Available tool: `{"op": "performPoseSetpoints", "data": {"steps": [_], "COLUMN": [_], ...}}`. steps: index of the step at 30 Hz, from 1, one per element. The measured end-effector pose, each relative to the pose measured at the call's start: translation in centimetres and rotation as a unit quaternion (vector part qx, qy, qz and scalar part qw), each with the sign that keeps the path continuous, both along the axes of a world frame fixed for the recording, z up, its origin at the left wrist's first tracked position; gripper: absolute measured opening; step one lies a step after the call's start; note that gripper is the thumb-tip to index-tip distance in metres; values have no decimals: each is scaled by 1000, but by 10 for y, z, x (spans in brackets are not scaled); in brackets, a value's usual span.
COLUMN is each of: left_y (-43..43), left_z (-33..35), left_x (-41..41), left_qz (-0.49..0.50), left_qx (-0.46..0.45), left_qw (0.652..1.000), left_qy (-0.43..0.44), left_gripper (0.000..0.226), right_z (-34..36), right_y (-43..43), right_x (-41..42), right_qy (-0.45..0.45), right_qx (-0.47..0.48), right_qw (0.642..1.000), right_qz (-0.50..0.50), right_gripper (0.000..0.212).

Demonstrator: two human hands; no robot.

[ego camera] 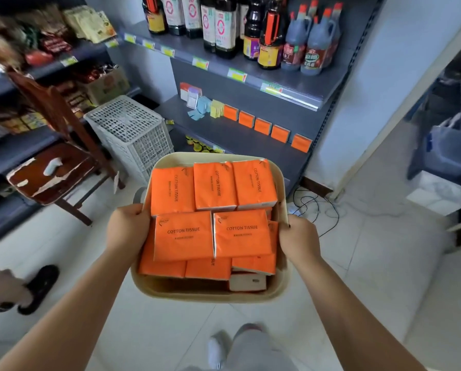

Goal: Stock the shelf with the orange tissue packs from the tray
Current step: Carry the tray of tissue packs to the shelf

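Note:
I carry a cream plastic tray (210, 295) in front of me, above the floor. It is filled with several orange tissue packs (184, 235) marked COTTON TISSUE, lying flat in layers. My left hand (127, 226) grips the tray's left rim and my right hand (299, 236) grips its right rim. Ahead, the grey shelf (240, 137) bears a row of several orange packs (263, 126) standing on edge along its front right part.
Dark sauce bottles (224, 25) fill the shelf above. A white lattice crate (133, 132) and a worn wooden chair (52, 172) stand to the left on the floor. Small pastel packs (205, 105) sit left of the orange row. Black cables (317, 207) lie by the shelf's base. Another person's foot in a black sandal (40, 287) shows at the left.

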State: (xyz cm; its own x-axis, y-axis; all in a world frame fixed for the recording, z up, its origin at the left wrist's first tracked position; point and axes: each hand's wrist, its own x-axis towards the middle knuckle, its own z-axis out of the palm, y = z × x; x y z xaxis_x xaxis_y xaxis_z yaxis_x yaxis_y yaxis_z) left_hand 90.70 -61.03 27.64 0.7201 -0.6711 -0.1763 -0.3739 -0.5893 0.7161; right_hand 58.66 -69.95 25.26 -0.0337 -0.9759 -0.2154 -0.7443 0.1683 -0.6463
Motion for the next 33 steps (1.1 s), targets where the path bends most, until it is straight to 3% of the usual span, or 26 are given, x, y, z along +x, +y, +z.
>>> {"op": "performPoseSetpoints", "data": {"steps": [19, 23, 33], "left_y": [-262, -318, -443], "left_z": [-49, -55, -91], "left_x": [137, 160, 181], "left_qz": [-5, -54, -188], "left_qx": [9, 21, 81], "left_qw": [999, 998, 978], "left_qy": [40, 38, 31], "left_gripper": [53, 55, 36], "right_z": [-37, -49, -73], "right_y": [-247, -284, -331], "right_x": [129, 148, 158], "right_qy": [12, 59, 57], "right_qx": [22, 46, 79], "right_qw": [999, 997, 985], "right_qz": [-28, -36, -142], "right_gripper": [30, 30, 32]}}
